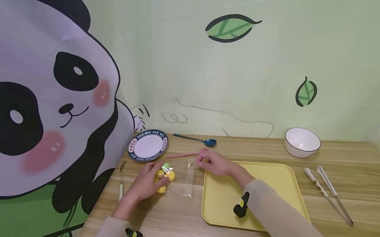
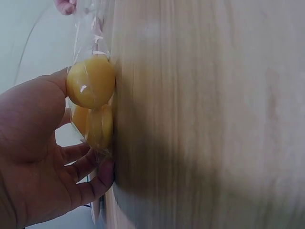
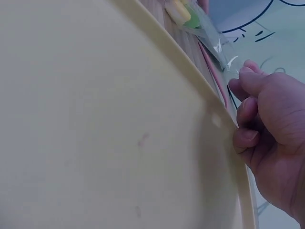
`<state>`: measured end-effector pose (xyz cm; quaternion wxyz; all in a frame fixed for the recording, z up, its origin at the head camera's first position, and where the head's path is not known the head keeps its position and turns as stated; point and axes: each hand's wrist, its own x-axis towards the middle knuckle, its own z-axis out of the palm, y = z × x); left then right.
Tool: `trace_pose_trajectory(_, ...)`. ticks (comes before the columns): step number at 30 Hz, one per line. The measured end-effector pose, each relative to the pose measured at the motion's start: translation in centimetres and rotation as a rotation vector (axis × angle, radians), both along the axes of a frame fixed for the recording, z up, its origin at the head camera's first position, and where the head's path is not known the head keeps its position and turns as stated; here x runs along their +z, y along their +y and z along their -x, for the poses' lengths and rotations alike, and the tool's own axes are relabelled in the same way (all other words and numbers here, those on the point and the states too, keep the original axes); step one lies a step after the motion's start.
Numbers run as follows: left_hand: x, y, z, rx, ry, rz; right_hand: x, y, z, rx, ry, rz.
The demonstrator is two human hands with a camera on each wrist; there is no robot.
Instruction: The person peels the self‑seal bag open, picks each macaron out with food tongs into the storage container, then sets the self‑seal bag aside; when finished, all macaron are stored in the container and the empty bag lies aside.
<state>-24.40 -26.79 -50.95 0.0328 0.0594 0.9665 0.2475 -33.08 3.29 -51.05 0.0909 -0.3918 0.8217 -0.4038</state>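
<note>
A clear plastic bag lies on the table left of the yellow tray, with several rounded yellow pieces and a green one inside its left end. My left hand holds this filled end, thumb on one side and fingers curled at the other. In the left wrist view, the yellow pieces show through the film between thumb and fingers. At the bag's other end, my right hand pinches the edge, over the tray's far left corner. The right wrist view shows the film running to thumb and fingertip.
A yellow tray lies under my right forearm. Behind the bag are a pink utensil, a dark blue spoon and a rimmed plate. A fork lies left; a white bowl and tongs stand right.
</note>
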Motion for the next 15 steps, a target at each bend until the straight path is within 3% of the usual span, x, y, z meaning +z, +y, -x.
trace_pose_trajectory(9,0.1,-0.1,-0.1,-0.009,0.002,0.021,0.1,-0.7,-0.7,0.012,-0.051,-0.037)
trace_pose_trajectory(15,0.1,0.1,0.0,-0.008,0.007,0.026,0.3,-1.6,-1.1,-0.032,0.039,-0.089)
